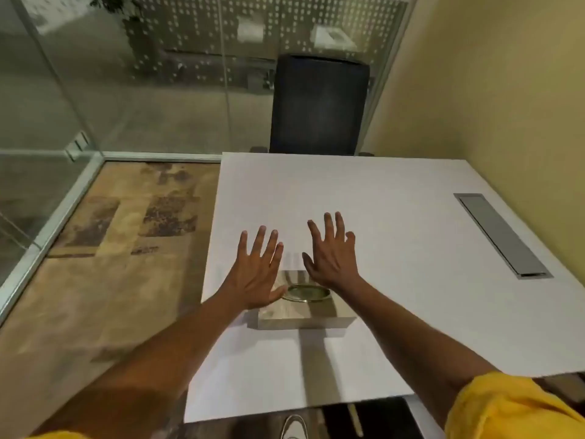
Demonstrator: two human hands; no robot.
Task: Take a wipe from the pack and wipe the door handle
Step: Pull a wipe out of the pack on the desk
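A flat beige wipe box (308,313) with an oval gold-rimmed opening (306,293) lies on the white table (395,248), close to its left edge. My left hand (258,275) hovers over the box's left part, palm down, fingers spread, holding nothing. Over the box's far right corner, my right hand (332,253) is likewise spread and holds nothing. No wipe sticks out of the opening that I can see. No door handle is in view.
A black office chair (318,104) stands at the table's far side. Glass walls (126,74) enclose the left and back; a yellow wall (506,90) runs on the right. A grey cable flap (501,234) sits in the table's right part. Patterned floor (110,264) lies to the left.
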